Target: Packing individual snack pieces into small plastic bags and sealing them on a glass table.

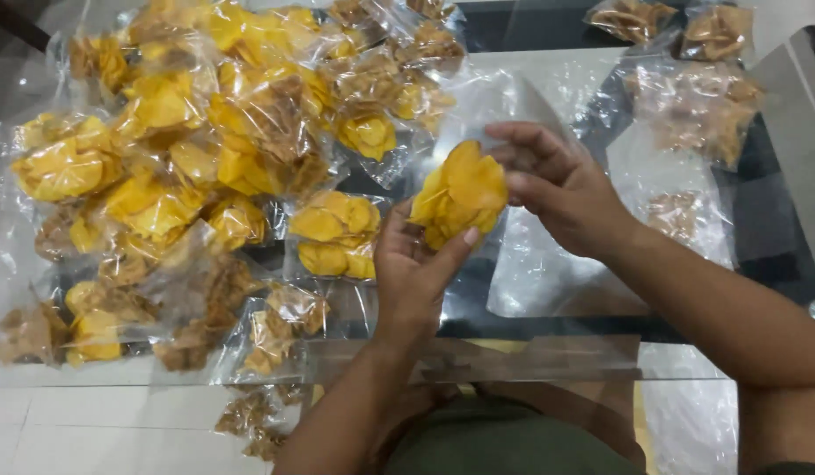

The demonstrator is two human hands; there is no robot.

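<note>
Left hand (416, 268) cupping yellow chips (460, 192) from below, right hand (561, 189) pinching their far edge

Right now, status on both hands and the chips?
Left hand cradles yellow chips in clear bag. Right hand pinches bag's top. Packed bags piled left, apart.
</note>
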